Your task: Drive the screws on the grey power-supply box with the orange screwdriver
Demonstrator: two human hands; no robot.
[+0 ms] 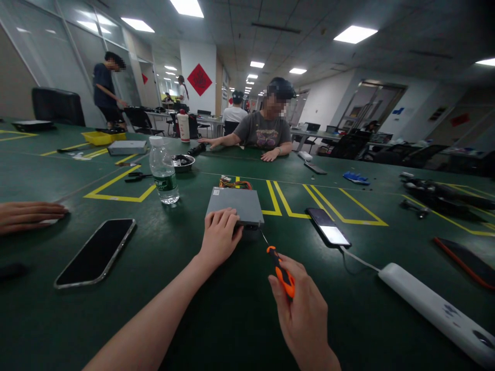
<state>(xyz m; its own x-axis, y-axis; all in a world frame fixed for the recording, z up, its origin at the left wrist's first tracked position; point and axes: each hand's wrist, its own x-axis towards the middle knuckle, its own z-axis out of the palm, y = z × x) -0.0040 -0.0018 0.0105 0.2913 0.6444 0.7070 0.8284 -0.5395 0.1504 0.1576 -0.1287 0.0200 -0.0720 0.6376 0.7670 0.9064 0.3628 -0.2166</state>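
A grey metal computer power supply (235,202) lies on the green table, a bundle of coloured wires (242,184) coming out of its far side. My left hand (221,234) grips its near left part, fingers over the top and thumb at the front edge. In my right hand (303,299) is an orange and black screwdriver (281,270), held by the handle. Its thin shaft points up and left, with the tip at the box's front right corner. Whether the tip sits in a screw is too small to tell.
A water bottle (163,172) stands left of the box, near a metal bowl (183,163). Phones (96,252) lie on both sides; one (328,226) is cabled to a white power strip (433,309). Another person's hand (33,216) rests at left. A person (266,129) sits opposite.
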